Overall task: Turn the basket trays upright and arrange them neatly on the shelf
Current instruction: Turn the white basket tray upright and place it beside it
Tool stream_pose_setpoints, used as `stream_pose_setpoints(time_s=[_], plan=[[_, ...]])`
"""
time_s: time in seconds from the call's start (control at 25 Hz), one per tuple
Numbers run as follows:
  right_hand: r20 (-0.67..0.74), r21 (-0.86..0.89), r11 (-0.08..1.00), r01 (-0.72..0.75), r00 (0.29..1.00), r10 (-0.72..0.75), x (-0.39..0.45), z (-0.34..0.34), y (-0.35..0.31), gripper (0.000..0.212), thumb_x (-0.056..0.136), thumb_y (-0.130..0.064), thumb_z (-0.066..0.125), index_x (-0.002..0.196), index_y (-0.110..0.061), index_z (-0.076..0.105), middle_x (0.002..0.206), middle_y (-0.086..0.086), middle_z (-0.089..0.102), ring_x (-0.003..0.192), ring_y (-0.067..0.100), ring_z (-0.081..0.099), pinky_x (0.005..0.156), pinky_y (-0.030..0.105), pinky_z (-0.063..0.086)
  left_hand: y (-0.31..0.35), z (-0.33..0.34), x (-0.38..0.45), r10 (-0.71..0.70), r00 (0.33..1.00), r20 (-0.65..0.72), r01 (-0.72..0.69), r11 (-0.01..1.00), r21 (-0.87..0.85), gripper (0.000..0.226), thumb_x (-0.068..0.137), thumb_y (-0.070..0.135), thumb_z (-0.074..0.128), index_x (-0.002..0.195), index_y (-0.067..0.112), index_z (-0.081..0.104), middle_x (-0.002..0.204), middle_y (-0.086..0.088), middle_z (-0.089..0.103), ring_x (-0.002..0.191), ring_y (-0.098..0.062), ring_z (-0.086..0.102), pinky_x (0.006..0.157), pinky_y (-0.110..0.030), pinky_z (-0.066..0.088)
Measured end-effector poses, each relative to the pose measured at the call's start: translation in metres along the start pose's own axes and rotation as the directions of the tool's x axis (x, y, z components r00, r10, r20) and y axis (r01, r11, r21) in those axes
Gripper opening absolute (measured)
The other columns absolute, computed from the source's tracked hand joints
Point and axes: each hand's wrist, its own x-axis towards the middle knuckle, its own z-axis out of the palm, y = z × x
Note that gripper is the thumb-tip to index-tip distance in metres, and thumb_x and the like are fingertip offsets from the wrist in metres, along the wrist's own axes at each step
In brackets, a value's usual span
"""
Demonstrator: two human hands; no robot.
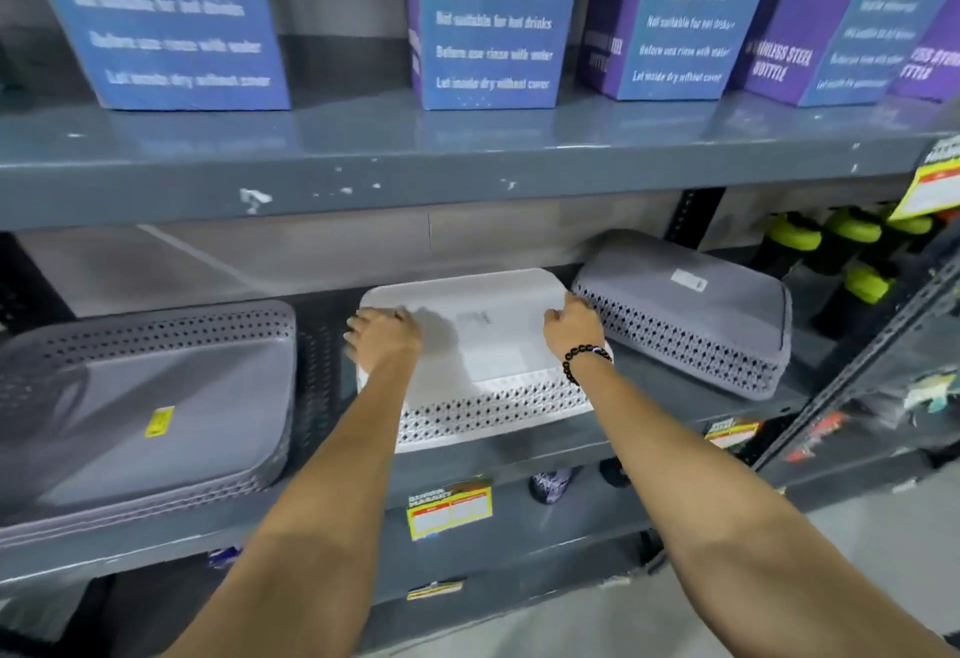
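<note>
White tray: I see the white perforated plastic basket tray (483, 351) lying upside down at the middle of the grey metal shelf (649, 429), its flat base facing up.
Left grip: my left hand (382, 340) rests on the base near its left edge, fingers curled over that edge.
Right grip: my right hand (571, 327), a black bead bracelet (584, 353) at the wrist, clasps the base's far right corner.
Right neighbour: a grey perforated basket tray (685, 314), also inverted, lies just beside it.
Left neighbour: a stack of grey basket trays (145, 397) sits upright, apart.
</note>
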Motion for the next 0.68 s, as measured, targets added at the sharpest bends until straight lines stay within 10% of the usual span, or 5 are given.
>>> stream_pose_setpoints(time_s=[0.2, 0.36, 0.52, 0.68], plan=[[0.258, -0.063, 0.986, -0.156, 0.952, 0.167, 0.046, 0.007, 0.018, 0.066, 0.094, -0.049, 0.029, 0.138, -0.001, 0.042, 0.147, 0.022, 0.038, 0.134, 0.034, 0.040, 0.113, 0.043, 0.033, -0.007, -0.006, 0.012, -0.237, 0.967, 0.090, 0.250, 0.953, -0.173, 0.067, 0.098, 0.048, 0.025, 0.140, -0.004, 0.039, 0.144, -0.022, 0.044, 0.131, -0.038, 0.045, 0.107, -0.043, 0.037], [0.215, 0.249, 0.887, -0.389, 0.915, 0.341, 0.049, -0.003, -0.001, 0.081, 0.090, -0.063, 0.025, 0.145, -0.005, 0.032, 0.154, 0.019, 0.027, 0.140, 0.034, 0.031, 0.115, 0.045, 0.025, -0.006, -0.020, 0.003, -0.200, 0.980, 0.011, 0.194, 0.933, -0.304, 0.074, 0.097, 0.054, 0.016, 0.139, -0.002, 0.041, 0.143, -0.024, 0.045, 0.130, -0.039, 0.045, 0.107, -0.044, 0.036], [0.100, 0.813, 0.504, -0.291, 0.923, 0.373, 0.046, -0.027, -0.022, 0.060, 0.095, -0.048, 0.031, 0.122, -0.002, 0.058, 0.124, 0.021, 0.056, 0.119, 0.034, 0.051, 0.102, 0.044, 0.039, 0.016, -0.058, -0.005, -0.124, 0.981, -0.146, -0.010, 0.729, -0.684, 0.060, 0.099, 0.047, 0.021, 0.138, 0.007, 0.044, 0.144, -0.017, 0.046, 0.131, -0.033, 0.044, 0.109, -0.037, 0.034], [0.146, 0.954, 0.191, -0.231, 0.915, 0.376, 0.035, -0.038, -0.019, 0.041, 0.082, -0.056, 0.043, 0.073, -0.018, 0.056, 0.092, 0.004, 0.061, 0.092, 0.026, 0.058, 0.085, 0.034, 0.048, 0.012, -0.084, -0.012, -0.247, 0.963, -0.108, 0.000, 0.400, -0.916, 0.043, 0.097, 0.046, 0.034, 0.103, 0.014, 0.062, 0.102, -0.008, 0.061, 0.093, -0.024, 0.057, 0.079, -0.031, 0.044]])
